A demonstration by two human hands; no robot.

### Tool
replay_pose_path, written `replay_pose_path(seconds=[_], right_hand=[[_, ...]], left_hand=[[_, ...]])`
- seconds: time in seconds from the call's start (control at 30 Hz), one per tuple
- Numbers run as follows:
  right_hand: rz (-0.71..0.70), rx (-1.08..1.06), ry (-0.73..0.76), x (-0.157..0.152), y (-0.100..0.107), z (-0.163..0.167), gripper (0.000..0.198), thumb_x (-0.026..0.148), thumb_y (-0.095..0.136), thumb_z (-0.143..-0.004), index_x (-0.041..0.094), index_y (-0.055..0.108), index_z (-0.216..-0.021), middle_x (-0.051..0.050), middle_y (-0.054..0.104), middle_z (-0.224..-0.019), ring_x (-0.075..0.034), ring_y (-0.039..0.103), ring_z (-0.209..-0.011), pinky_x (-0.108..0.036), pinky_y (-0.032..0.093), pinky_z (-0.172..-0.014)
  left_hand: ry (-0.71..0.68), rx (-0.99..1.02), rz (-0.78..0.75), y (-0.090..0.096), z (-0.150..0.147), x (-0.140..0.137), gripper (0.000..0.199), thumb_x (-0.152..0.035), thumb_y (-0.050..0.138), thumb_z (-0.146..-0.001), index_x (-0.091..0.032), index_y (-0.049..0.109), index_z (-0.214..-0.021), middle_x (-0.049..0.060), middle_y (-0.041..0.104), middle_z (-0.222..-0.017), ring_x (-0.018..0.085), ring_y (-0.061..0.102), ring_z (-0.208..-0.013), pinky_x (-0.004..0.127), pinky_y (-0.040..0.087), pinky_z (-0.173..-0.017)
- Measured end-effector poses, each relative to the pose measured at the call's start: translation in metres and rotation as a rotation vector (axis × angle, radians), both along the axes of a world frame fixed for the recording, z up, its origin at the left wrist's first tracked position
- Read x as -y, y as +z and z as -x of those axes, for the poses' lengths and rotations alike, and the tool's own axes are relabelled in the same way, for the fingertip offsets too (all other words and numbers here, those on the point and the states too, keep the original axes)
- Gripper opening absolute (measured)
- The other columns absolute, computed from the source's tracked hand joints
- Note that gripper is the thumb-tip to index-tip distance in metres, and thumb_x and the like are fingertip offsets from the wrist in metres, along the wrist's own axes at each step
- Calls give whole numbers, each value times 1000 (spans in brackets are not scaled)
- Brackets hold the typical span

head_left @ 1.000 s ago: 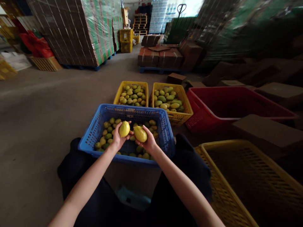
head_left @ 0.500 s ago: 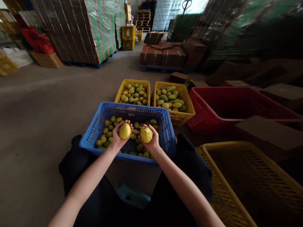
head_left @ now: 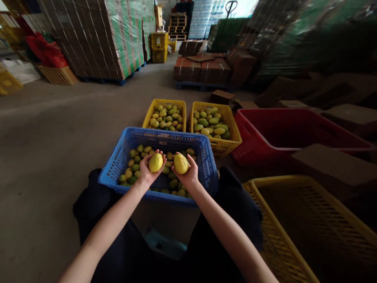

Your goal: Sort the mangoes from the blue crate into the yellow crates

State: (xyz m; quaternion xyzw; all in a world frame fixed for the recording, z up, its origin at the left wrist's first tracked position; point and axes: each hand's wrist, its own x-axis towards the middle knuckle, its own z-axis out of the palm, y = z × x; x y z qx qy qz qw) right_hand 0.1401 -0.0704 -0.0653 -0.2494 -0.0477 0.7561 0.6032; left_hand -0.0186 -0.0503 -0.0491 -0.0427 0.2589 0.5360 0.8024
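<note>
My left hand (head_left: pixel 146 171) lies palm up with a smooth, oval yellow fruit (head_left: pixel 156 162) resting in it, thumb and fingers curled around its sides. In my right hand (head_left: pixel 191 175) a second yellow fruit (head_left: pixel 180 164), with faint marks on its skin, leans toward the left. Both hands are side by side over a blue plastic crate (head_left: pixel 207 165). Inside this crate lie several yellow and green fruits (head_left: pixel 132 161), oval like small mangoes, partly hidden by my hands; I cannot tell their exact kind.
Beyond the blue crate stand two yellow crates (head_left: pixel 146 114) (head_left: pixel 232 147) filled with similar fruit. To the right are a red bin (head_left: pixel 250 147), a larger yellow crate (head_left: pixel 282 239) and cardboard (head_left: pixel 335 163). Wrapped pallet stacks (head_left: pixel 126 39) rise behind, on a concrete floor (head_left: pixel 59 129).
The fruit in my right hand has turned and now leans left, with the fingers shifted around it. The left fruit has tilted slightly. Both hands stay above the blue crate.
</note>
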Motion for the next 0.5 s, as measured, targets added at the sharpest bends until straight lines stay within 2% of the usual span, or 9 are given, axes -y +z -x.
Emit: replay_pose_path(seconds=[0.23, 0.5], right_hand=[[85, -36, -38, -2, -1, 3, 30, 31, 41, -88, 14, 62, -100, -12, 74, -82, -21, 70, -68, -28, 57, -54], [58, 41, -31, -1, 4, 1, 27, 32, 43, -87, 18, 62, -100, -7, 74, -81, -20, 68, -61, -26, 52, -45]], left_hand=[[-59, -35, -69, -16, 0, -4, 30, -28, 43, -86, -14, 64, -104, 9, 72, -98, 24, 64, -106, 36, 52, -93], [-100, -131, -116, -15, 1, -3, 32, -31, 46, -83, -19, 64, -106, 7, 70, -111, 24, 59, -114, 39, 46, -99]])
